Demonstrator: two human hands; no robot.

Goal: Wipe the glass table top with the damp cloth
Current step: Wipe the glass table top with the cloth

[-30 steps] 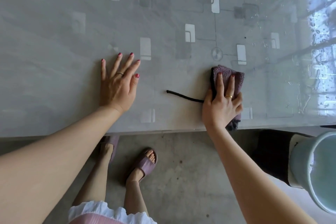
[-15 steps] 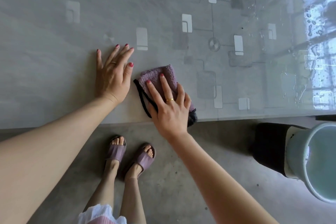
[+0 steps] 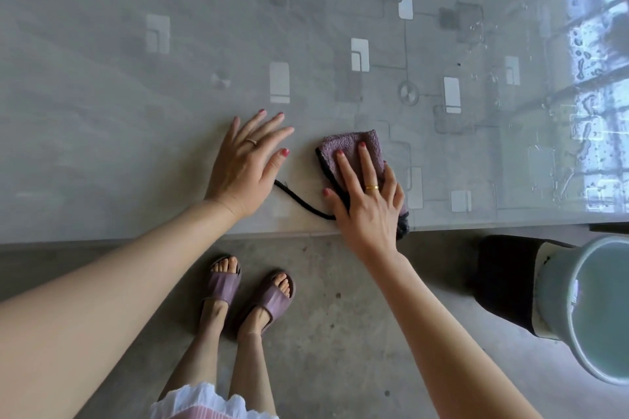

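A: Start from the left. What is the left hand [image 3: 246,165] doing?

B: It lies flat on the glass bench [image 3: 102,112] near the front edge, fingers straight and spread, holding nothing. It works as a brace, I think. Keep it planted but light, so it leaves as few prints as possible on the glass.

A: And next to it?

B: A black cord [image 3: 299,202] trails from the cloth across the glass toward the left thumb. Best to mind that it does not catch under the bracing hand on a leftward pass.

A: Where is the cloth itself?

B: The purple cloth [image 3: 350,146] sits on the bench close to the front edge, just right of the left hand. The right hand [image 3: 366,201] presses it down with straight fingers laid over it; the thumb rests off to the side. It is a flat press, not a pinch.

A: So how should the stroke go?

B: Even pressure through the whole palm, in overlapping passes along the edge. Some cloth hangs over the rim, so keep most of it on the glass.

A: Further right?

B: Water droplets [image 3: 585,102] shine on the far right of the glass, so that part likely needs wiping too. A bucket [image 3: 565,299] stands on the floor [image 3: 340,333] below, handy for rinsing.
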